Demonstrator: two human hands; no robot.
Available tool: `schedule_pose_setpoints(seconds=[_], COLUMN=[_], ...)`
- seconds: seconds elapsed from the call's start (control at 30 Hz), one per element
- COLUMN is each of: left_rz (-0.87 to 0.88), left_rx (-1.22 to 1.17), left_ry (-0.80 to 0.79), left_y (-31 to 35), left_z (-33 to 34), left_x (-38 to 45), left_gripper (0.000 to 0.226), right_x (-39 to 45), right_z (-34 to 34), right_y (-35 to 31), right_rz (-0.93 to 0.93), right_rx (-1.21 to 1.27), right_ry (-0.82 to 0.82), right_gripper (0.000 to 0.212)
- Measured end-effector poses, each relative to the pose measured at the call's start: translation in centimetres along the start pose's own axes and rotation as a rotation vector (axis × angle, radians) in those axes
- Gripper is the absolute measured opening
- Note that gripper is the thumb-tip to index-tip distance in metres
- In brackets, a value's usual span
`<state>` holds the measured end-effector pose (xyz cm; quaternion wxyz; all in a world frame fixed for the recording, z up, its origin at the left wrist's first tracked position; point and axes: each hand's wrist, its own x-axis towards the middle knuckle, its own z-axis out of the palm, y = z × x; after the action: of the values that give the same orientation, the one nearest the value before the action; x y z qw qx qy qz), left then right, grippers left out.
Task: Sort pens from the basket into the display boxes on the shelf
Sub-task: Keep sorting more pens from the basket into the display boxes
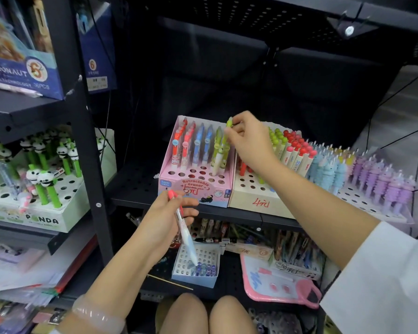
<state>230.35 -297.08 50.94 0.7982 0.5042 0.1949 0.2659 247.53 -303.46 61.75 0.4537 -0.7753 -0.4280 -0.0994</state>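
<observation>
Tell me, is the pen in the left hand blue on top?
No, the left hand holds a white pen with a pink top, in front of the pink cardboard display box.

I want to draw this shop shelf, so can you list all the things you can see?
Pink display box: one, pink, middle shelf, holding orange, pink, blue, green pens.
Green pen: one, green, going into pink box.
Pink pen: one, pink and white, in left hand.
Cream box: one, cream, right of pink box.
Panda pen box: one, white, left shelf.
Left hand: holds pink pen.
Right hand: pinches green pen.
</observation>
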Motion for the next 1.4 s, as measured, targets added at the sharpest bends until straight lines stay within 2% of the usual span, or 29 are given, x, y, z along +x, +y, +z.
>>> schedule_pose_setpoints(seconds=[0.23, 0.3, 0.37, 0.43, 0.53, 0.63, 0.7, 0.83, 0.93, 1.0, 1.07, 1.13, 1.2, 1.27, 1.4], left_rz=[0.085, 0.077, 0.073, 0.080, 0.117, 0.151, 0.167, 0.164, 0.154, 0.177, 0.216, 0.250, 0.262, 0.243, 0.201], left_rx=[0.031, -0.004, -0.026, -0.046, -0.023, -0.063, -0.102, -0.064, 0.078, 0.234, 0.350, 0.391, 0.409, 0.420, 0.450], left_ry=[-0.038, -0.031, 0.004, 0.030, 0.013, -0.021, -0.053, -0.045, 0.019, 0.046, 0.089, 0.141, 0.171, 0.172, 0.165], left_y=[0.1, 0.1, 0.1, 0.1, 0.1, 0.1, 0.1, 0.0, 0.0, 0.1, 0.7, 1.4, 1.8, 1.7, 1.0], left_z=[-0.4, -0.6, -0.6, -0.5, -0.1, 0.2, 0.1, -0.4, -0.8, -1.9, -3.1, -4.1, -4.7, -5.0, -5.6], left_x=[-0.3, -0.2, -0.1, 0.0, 0.0, -0.3, -0.4, -0.2, 0.2, 0.4, 0.4, 0.4, 0.3, 0.2, -0.1], left_gripper=[0.025, 0.023, 0.019, 0.016, 0.017, 0.023, 0.029, 0.037, 0.036, 0.025, 0.019, 0.019, 0.020, 0.019, 0.019], right_x=[-1.4, -1.8, -2.0, -2.4, -3.2, -3.8, -4.2, -4.6, -4.0, -2.9, -1.6, -0.5, 0.1, 0.2, -0.5], right_z=[2.2, 2.3, 2.3, 2.2, 2.1, 2.5, 3.0, 3.8, 3.9, 3.6, 3.2, 3.1, 3.5, 4.6, 7.1], right_y=[2.0, 2.1, 1.8, 1.0, -0.6, -1.0, -1.1, -1.1, -1.8, -2.5, -3.2, -3.7, -4.1, -4.3, -3.9], right_rz=[0.083, 0.087, 0.033, -0.013, -0.024, -0.021, 0.006, -0.050, -0.044, -0.007, -0.048, -0.122, -0.182, -0.188, -0.171], right_rx=[-0.271, -0.264, -0.290, -0.211, 0.099, 0.253, 0.316, 0.283, 0.326, 0.366, 0.322, 0.274, 0.253, 0.177, -0.099], right_ry=[-0.337, -0.375, -0.337, -0.353, -0.602, -0.862, -0.911, -0.805, -0.680, -0.517, -0.293, -0.090, 0.025, 0.029, -0.147], right_gripper=[0.013, 0.014, 0.017, 0.016, 0.013, 0.019, 0.019, 0.017, 0.012, 0.009, 0.008, 0.007, 0.009, 0.012, 0.026])
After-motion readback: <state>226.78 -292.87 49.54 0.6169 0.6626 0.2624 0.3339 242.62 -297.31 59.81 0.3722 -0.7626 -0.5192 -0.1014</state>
